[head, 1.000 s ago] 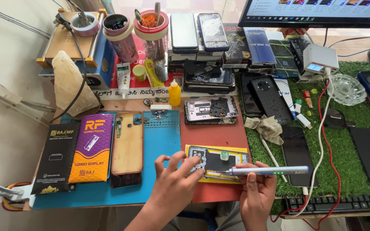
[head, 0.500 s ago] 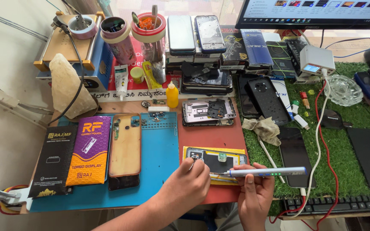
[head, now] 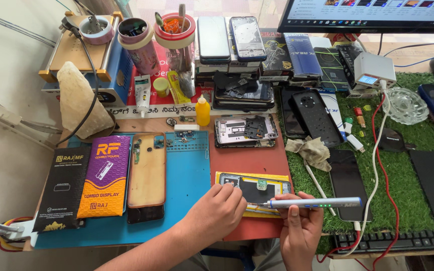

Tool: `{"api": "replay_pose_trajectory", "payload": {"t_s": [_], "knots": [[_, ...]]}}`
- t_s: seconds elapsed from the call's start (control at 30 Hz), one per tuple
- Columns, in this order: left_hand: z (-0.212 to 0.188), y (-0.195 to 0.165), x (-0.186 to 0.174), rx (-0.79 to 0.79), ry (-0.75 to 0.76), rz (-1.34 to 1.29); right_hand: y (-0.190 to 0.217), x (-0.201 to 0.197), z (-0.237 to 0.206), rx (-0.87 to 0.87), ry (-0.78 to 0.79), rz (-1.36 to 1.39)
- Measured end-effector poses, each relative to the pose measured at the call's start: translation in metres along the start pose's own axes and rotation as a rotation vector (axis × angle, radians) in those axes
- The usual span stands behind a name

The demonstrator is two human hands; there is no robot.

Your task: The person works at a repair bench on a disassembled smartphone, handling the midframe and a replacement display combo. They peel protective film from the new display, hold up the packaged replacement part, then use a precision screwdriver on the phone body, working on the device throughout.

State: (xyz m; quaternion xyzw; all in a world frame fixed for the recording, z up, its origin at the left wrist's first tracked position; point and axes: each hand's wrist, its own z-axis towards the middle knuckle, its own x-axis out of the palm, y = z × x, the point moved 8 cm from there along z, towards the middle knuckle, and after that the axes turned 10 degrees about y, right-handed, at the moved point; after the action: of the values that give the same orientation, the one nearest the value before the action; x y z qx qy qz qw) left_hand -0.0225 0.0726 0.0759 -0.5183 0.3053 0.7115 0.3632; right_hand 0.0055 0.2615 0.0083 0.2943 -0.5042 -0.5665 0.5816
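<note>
Head view: left hand [head: 217, 213] closed, fingertips steadying the opened phone frame [head: 253, 191] on the bench. Right hand [head: 300, 228] grips the electric screwdriver [head: 315, 203], tip at the frame between both hands. Screw step underway; bit alignment needed.

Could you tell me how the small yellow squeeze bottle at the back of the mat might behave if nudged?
The small yellow squeeze bottle stands upright, tall and narrow, so it would probably tip easily. Being round, it may then roll. It looks like light plastic.
</note>
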Motion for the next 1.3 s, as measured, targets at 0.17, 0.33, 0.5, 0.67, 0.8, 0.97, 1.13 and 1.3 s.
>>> {"api": "replay_pose_trajectory", "payload": {"t_s": [0.17, 0.33, 0.5, 0.67, 0.8, 0.97, 1.13, 1.3], "knots": [[-0.005, 0.009, 0.004, -0.039, -0.045, -0.169, 0.000, 0.000, 0.000, 0.012, -0.003, -0.011], [-0.008, 0.017, 0.008, -0.075, -0.006, -0.300, 0.000, 0.001, 0.001, 0.002, 0.005, 0.001], [-0.016, 0.024, -0.003, -0.066, -0.118, -0.451, -0.002, -0.001, 0.000, 0.015, -0.001, 0.001], [-0.016, 0.024, -0.008, -0.057, -0.104, -0.413, -0.003, 0.000, -0.001, 0.013, 0.002, -0.004], [-0.013, 0.020, -0.007, -0.025, 0.018, -0.355, -0.003, 0.000, 0.000, 0.009, 0.008, 0.002], [-0.004, 0.010, -0.011, 0.041, 0.061, -0.211, -0.004, 0.000, -0.001, 0.006, 0.006, 0.007], [0.005, -0.003, -0.006, 0.103, 0.114, -0.039, -0.004, 0.000, -0.001, -0.001, 0.008, -0.004], [0.011, -0.014, 0.003, 0.121, 0.181, 0.066, -0.004, -0.001, 0.000, -0.006, 0.012, 0.010]]}}
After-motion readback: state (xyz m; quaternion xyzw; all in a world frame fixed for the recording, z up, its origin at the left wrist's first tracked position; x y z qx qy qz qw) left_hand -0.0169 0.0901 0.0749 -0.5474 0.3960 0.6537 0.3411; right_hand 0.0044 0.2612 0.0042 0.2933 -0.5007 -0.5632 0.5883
